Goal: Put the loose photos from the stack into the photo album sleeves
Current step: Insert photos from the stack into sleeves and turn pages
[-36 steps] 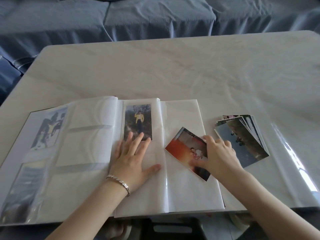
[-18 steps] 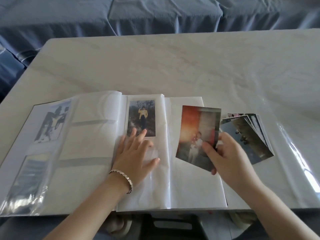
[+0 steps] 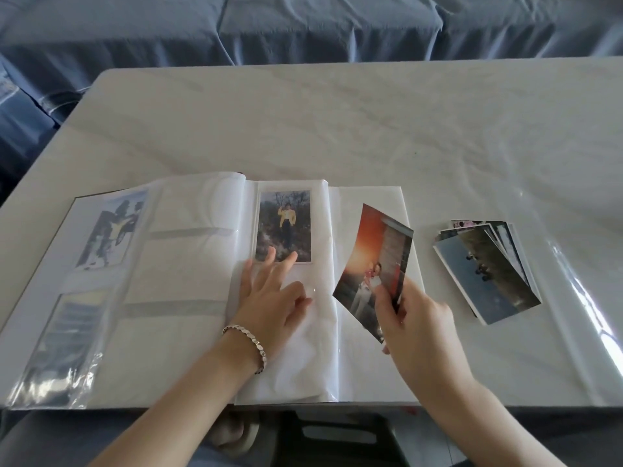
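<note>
The photo album [image 3: 188, 338] lies open at the table's near edge, with white pages and clear sleeves. One sleeve on the middle page holds a photo of a figure in yellow [image 3: 284, 226]. My left hand [image 3: 274, 303] rests on that page just below the photo, fingers spread, thumb and forefinger at the sleeve's plastic. My right hand [image 3: 413, 326] pinches the lower corner of a reddish loose photo [image 3: 372, 264], lifted and tilted above the right page. The fanned stack of loose photos [image 3: 487, 269] lies on the table to the album's right.
The pale marble table [image 3: 337, 129] under a clear plastic cover stretches far beyond the album. A sofa under blue cloth [image 3: 303, 25] stands behind it. A left-page sleeve holds a dark photo [image 3: 111, 230]. A stool [image 3: 337, 436] shows under the near edge.
My right hand picked the reddish photo off the right page, raised it and turned it upright, then tilted it toward the middle page. My left hand's thumb and forefinger drew together on the page.
</note>
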The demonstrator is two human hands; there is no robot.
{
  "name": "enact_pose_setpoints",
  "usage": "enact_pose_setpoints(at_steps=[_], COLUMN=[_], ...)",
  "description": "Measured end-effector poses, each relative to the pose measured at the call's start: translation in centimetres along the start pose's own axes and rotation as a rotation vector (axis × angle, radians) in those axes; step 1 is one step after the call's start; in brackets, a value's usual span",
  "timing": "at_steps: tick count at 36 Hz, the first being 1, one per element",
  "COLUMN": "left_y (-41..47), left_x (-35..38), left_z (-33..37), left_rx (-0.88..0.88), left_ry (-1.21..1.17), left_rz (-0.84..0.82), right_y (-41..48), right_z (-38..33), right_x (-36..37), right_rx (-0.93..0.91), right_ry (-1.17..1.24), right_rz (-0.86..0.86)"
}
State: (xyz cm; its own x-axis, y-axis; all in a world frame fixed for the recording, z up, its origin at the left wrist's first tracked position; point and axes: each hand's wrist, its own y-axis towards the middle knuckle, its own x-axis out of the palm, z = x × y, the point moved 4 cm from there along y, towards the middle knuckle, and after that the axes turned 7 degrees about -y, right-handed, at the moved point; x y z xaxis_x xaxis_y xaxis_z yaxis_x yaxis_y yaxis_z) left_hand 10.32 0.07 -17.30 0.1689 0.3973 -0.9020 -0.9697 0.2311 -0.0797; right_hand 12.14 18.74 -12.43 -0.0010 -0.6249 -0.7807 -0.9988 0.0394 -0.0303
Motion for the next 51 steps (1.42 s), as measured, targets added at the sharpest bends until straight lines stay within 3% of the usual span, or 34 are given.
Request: enact_pose_setpoints(at_steps=[18, 23, 26, 32, 37, 40, 47, 51], left_y=[-0.1, -0.1, 0.0, 0.4, 1.4, 1.5, 1.1, 1.0], left_x=[-0.4, -0.5, -0.4, -1.4, -3.2, -3.8, -4.3, -4.3], left_z=[0.4, 0.3, 0.3, -0.2, -1.8, -2.9, -3.7, -3.6], left_rx=[-0.002, 0.011, 0.009, -0.006, -0.016, -0.046, -0.016, -0.03], left_ry=[-0.138, -0.162, -0.139, -0.075, 0.151, 0.255, 0.227, 0.176], left_rz=[0.033, 0.031, 0.02, 0.075, 0.001, -0.029, -0.02, 0.031], right_y=[-0.5, -1.3, -1.8, -1.4, -1.1, -0.8, -0.2, 0.8], right_z=[0.0, 0.1, 0.8, 2.1, 2.1, 1.9, 1.8, 2.6], right_x=[0.8, 2.6, 3.5, 3.9, 4.0, 4.3, 5.1, 4.0], right_rx=[-0.006, 0.007, 0.118, 0.178, 0.153, 0.154, 0.133, 0.161], right_ry=[0.044, 0.027, 0.13, 0.182, 0.263, 0.251, 0.121, 0.07], right_rz=[-0.085, -0.309, -0.5, -0.711, -0.886, -0.91, -0.878, -0.667])
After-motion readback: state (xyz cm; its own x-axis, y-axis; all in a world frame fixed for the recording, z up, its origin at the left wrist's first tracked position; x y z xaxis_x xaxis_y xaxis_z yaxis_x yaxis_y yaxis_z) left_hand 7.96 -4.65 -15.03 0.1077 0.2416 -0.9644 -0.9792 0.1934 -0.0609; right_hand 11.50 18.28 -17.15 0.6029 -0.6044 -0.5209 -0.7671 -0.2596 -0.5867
